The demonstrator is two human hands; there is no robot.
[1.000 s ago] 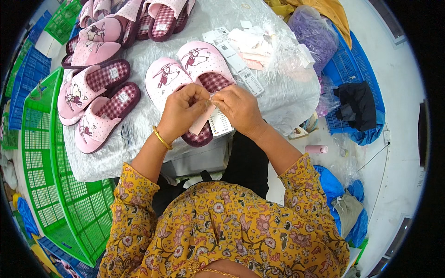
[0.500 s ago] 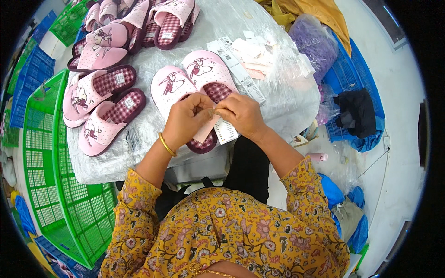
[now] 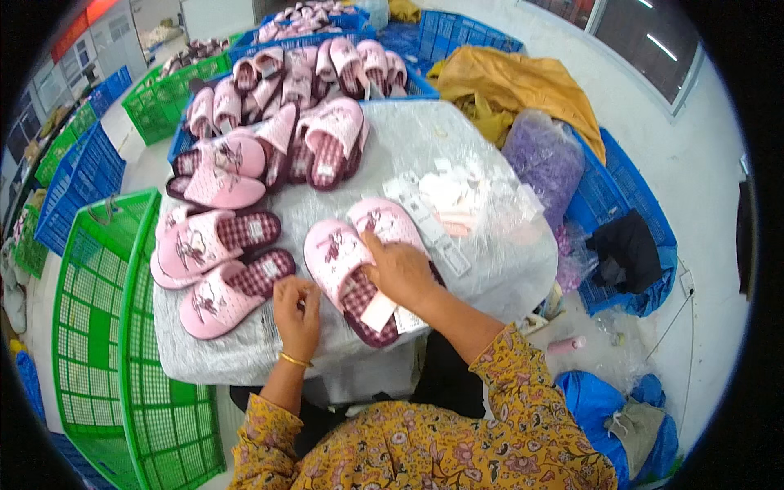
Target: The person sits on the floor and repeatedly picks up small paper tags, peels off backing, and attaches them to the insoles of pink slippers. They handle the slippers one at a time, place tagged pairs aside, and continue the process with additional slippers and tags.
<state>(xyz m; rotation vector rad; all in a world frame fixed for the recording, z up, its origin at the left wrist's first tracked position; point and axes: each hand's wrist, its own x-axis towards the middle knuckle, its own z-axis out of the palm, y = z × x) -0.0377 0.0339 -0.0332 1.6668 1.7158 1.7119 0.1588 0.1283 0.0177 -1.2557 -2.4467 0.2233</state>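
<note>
A pair of pink slippers with a cartoon print and checked insoles lies side by side near the table's front edge, the left slipper [image 3: 329,247] touching the right one [image 3: 379,218]. My right hand [image 3: 402,271] lies across both of them, fingers gripping the pair where they meet. A white paper tag [image 3: 378,311] sits on the left slipper's heel, just under that hand. My left hand [image 3: 296,314] rests on the cloth to the left of the pair, fingers curled in; nothing shows in it.
Two more pink slippers [image 3: 214,242] lie to the left, with many piled at the back [image 3: 314,139]. Loose white tags in clear plastic [image 3: 445,200] lie on the grey-covered table [image 3: 457,135]. Green baskets [image 3: 90,327] stand left; blue crates [image 3: 625,184], yellow cloth [image 3: 514,82] and a purple bag [image 3: 543,159] stand right.
My hands have parted from the tag they worked together. The right hand now lies over the slipper pair, the left has dropped to the cloth. The view has tilted up toward the far crates.
</note>
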